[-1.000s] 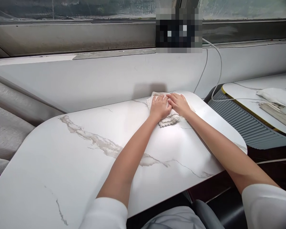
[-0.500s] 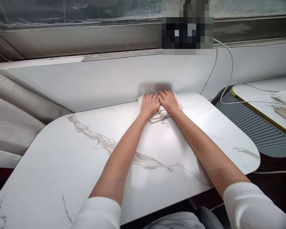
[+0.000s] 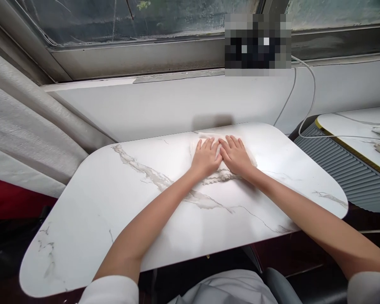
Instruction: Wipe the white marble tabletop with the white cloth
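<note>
Beneath the window, note white table, brown-grey veins, rounded corners. To its left, see pale curtain; to its right, part of a second table, grey ribbed side. On far part of white table, right of the large vein, locate off-white cloth, near edge ruffled. Record left hand and right hand as open, backs up, flat on cloth, side by side, thumbs close; cannot tell if touching.
</note>
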The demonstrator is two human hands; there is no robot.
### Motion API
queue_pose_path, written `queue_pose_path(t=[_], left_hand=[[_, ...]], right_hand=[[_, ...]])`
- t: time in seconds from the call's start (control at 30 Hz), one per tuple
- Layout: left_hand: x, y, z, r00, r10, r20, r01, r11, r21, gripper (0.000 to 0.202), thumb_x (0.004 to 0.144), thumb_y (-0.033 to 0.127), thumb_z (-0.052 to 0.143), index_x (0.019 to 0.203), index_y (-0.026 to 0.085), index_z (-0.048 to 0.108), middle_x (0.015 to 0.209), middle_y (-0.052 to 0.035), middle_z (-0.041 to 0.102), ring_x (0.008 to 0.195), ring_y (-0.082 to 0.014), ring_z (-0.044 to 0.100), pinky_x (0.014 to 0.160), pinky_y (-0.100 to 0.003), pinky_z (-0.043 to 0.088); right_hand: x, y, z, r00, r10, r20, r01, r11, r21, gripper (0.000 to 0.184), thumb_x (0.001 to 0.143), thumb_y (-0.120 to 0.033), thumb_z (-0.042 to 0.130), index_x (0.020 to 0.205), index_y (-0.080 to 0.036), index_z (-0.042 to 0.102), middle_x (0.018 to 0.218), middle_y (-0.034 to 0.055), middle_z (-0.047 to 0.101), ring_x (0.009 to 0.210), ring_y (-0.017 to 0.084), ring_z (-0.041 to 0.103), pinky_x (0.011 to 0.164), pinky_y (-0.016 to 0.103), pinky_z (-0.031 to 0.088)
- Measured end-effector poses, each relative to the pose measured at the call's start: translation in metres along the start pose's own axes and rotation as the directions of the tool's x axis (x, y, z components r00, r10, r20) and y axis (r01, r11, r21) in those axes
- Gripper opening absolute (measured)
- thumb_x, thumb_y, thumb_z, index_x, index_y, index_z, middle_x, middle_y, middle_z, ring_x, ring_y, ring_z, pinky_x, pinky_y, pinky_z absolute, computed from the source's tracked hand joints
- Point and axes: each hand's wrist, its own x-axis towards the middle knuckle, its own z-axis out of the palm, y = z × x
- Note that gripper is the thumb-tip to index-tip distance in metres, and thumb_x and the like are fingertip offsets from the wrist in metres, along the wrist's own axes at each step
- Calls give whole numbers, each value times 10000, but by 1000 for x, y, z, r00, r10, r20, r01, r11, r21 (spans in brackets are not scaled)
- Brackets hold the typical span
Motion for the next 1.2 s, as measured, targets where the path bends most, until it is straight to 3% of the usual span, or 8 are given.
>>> queue_pose_path(t=[0.1, 0.3, 0.47, 0.67, 0.8, 0.93, 1.07, 1.2], left_hand=[[-37, 25, -4, 999, 41, -5, -41, 999, 19, 517, 982, 301, 324, 1450, 101, 411, 1548, -137, 372, 1446, -254, 309, 1212, -475, 168], [-109, 60, -16, 995, 102, -6, -101, 994, 51, 566, 967, 316, 338, 1454, 32, 396, 1538, -202, 358, 1441, -338, 304, 1188, -542, 217], [-151, 56, -25, 987, 159, -36, -157, 986, 63, 570, 970, 313, 340, 1454, 15, 385, 1530, -220, 365, 1437, -362, 302, 1172, -558, 229], [-180, 34, -33, 990, 131, -53, -126, 987, 101, 553, 966, 290, 328, 1441, 16, 397, 1519, -212, 389, 1438, -346, 308, 1175, -553, 218], [-184, 24, -37, 996, 89, -31, -86, 993, 81, 553, 964, 283, 335, 1449, 21, 387, 1529, -208, 374, 1447, -336, 291, 1184, -552, 211], [-172, 17, -34, 1000, 27, -1, -27, 998, 53, 567, 963, 298, 329, 1447, 8, 383, 1528, -218, 369, 1448, -362, 277, 1181, -587, 196], [-140, 2, -29, 997, -76, 11, 76, 997, 25, 559, 961, 301, 329, 1438, 17, 396, 1529, -214, 370, 1447, -356, 282, 1183, -592, 186], [-94, -25, -27, 988, -153, 8, 153, 988, 1, 516, 954, 274, 359, 1421, 63, 422, 1523, -186, 396, 1444, -309, 305, 1198, -552, 176]], right_hand=[[-45, -5, -14, 1000, -11, 12, 11, 1000, 9, 578, 997, -363, 174, 1460, -126, 427, 1543, 162, 372, 1461, 319, 252, 1174, 558, 210], [-121, -22, -31, 997, -76, -12, 76, 997, 26, 571, 1003, -397, 171, 1485, -201, 407, 1552, 128, 368, 1476, 285, 227, 1181, 556, 226], [-151, -54, -37, 992, -119, -44, 119, 993, -11, 531, 1009, -318, 240, 1474, -135, 420, 1549, 170, 359, 1483, 295, 195, 1171, 566, 241], [-150, -92, -38, 981, -193, -3, 193, 981, -20, 517, 994, -292, 312, 1461, -107, 436, 1550, 186, 350, 1479, 331, 191, 1165, 581, 235], [-138, -97, -35, 961, -273, 43, 274, 962, -11, 532, 987, -286, 309, 1460, -72, 425, 1520, 222, 385, 1463, 352, 228, 1153, 625, 211], [-116, -89, -30, 932, -348, 96, 349, 937, 14, 547, 993, -300, 273, 1463, -58, 412, 1512, 230, 394, 1445, 361, 265, 1144, 633, 207], [-74, -81, -20, 925, -356, 133, 352, 935, 54, 540, 997, -308, 239, 1440, -71, 440, 1502, 205, 417, 1427, 342, 303, 1159, 593, 194], [-22, -77, -5, 949, -300, 99, 293, 952, 84, 497, 980, -280, 261, 1385, -103, 488, 1470, 170, 459, 1395, 314, 347, 1164, 560, 185]])
